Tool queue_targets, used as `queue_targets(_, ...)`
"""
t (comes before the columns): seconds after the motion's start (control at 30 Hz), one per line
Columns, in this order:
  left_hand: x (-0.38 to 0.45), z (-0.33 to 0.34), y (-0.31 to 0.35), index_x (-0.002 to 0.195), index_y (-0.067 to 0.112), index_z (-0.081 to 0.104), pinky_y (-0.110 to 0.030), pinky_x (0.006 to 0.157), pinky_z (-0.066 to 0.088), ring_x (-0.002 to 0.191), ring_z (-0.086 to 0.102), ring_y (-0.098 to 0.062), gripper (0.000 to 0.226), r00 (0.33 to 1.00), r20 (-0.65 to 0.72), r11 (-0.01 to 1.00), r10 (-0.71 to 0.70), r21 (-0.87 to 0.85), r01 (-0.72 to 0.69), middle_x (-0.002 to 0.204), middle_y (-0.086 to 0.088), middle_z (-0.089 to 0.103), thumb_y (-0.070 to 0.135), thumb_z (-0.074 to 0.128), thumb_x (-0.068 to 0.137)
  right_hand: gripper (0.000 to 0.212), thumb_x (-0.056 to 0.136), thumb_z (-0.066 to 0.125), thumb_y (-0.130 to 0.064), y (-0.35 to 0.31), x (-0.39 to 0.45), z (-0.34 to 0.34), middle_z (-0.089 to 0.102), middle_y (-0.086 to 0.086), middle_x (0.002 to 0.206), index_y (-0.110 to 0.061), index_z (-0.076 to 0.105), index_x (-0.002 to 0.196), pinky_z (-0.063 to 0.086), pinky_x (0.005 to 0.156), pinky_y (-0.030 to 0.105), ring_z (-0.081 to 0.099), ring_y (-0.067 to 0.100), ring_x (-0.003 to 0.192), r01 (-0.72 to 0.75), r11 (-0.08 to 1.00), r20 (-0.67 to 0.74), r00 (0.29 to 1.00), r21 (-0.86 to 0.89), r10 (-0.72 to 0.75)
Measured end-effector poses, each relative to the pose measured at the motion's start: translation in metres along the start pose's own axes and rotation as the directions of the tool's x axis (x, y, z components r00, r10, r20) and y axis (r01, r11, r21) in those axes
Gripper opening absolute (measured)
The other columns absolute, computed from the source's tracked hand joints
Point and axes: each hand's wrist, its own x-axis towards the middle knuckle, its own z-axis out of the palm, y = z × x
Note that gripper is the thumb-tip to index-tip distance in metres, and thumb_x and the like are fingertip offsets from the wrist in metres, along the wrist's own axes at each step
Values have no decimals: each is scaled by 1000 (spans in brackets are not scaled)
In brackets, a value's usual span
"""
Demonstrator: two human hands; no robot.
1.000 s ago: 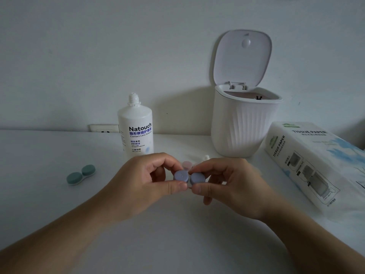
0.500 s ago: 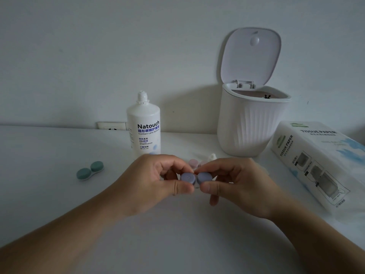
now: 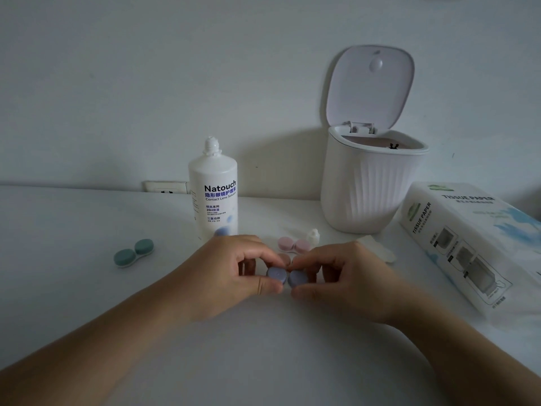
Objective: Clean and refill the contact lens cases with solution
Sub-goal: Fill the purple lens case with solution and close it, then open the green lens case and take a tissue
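**A:** Where is the case being worked on?

**B:** Centre of the frame, just above the tabletop (image 3: 87,218). The purple lens case (image 3: 287,276) sits between both hands. The left hand (image 3: 231,273) pinches its left cap between thumb and curled fingers; the right hand (image 3: 345,276) pinches the right cap the same way.

**A:** So the step is unscrewing?

**B:** That's my reading, though tightening would look identical. To do it well, I'd hold one cap side steady as an anchor and twist only the other, keeping the case level so any old solution stays in the wells until it can be tipped out. Turning both at once risks flexing the thin bridge between them.

**A:** And the other supplies?

**B:** The solution bottle (image 3: 213,194) stands upright behind the left hand, the green lens case (image 3: 133,253) lies at centre left, well apart, and the pink lens case (image 3: 293,244) lies just behind the fingers. The small bin (image 3: 369,189), lid up, is at upper right; the tissue pack (image 3: 465,241) at the right edge.

**A:** What can't you make out?

**B:** Whether the caps are loose, whether the wells hold liquid, and whether the bottle's nozzle is capped. A small white object beside the pink case may be its cap. The pale scrap behind the right hand is too blurred to name.
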Motion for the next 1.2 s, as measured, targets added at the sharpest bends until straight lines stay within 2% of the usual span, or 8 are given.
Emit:
queue_targets(0.1,1,3,-4,98,55,68,-14,61,38,63,48,-7,37,1000,-16,997,24,72,-22,90,24,60,30,85,78,31,65,69,-61,5,2,2,61,-18,70,-56,70,95,36,54,10,46,0,53,1,996,-6,1000,-87,-2)
queue_targets(0.27,1,5,-8,97,51,66,-6,62,36,67,54,3,38,999,-5,987,35,158,-33,89,35,58,24,85,80,19,70,78,-57,12,4,3,59,-21,66,-59,69,87,36,53,11,45,-2,52,-5,998,-25,1000,-68,4)
queue_targets(0.43,2,4,-13,95,28,76,-9,64,38,76,58,3,15,999,-45,967,27,256,-15,84,20,61,30,82,81,37,63,69,-69,19,7,0,58,-20,63,-43,74,88,34,52,12,42,0,51,-23,1000,-138,990,-6,22)
queue_targets(0.67,-2,9,-9,93,31,69,-29,70,51,79,59,-5,22,991,-134,918,-12,392,64,89,15,64,50,74,82,21,73,76,-55,26,9,-2,59,-14,63,-37,76,83,38,55,19,45,-2,54,-106,994,-135,986,-13,103)
queue_targets(0.83,-10,-10,-5,97,35,72,-25,73,49,76,56,3,30,983,-178,860,-33,495,119,89,20,66,60,72,81,18,76,79,-48,28,10,-1,57,-15,59,-31,77,81,36,54,16,45,-3,53,-128,992,-138,982,-8,126)
queue_targets(1.0,-37,-58,-19,81,34,69,-19,57,36,69,55,5,13,936,-338,762,-101,578,291,79,19,61,46,74,82,14,79,80,-43,26,10,-1,56,-15,59,-29,77,78,35,53,14,44,-3,52,-124,992,-143,982,-11,121)
queue_targets(1.07,-50,-77,-32,90,34,71,-23,64,43,75,58,2,12,896,-424,699,-130,602,386,86,19,59,43,75,83,14,80,80,-41,24,10,-1,55,-15,58,-28,77,76,34,52,13,43,-3,52,-117,993,-148,982,-7,115)
queue_targets(1.2,-67,-99,-57,116,28,68,-34,84,51,103,62,-17,45,807,-492,571,-326,578,583,107,9,60,56,69,81,13,82,80,-38,24,9,0,56,-14,59,-27,77,75,36,53,13,44,-4,52,-99,995,-155,983,11,100)
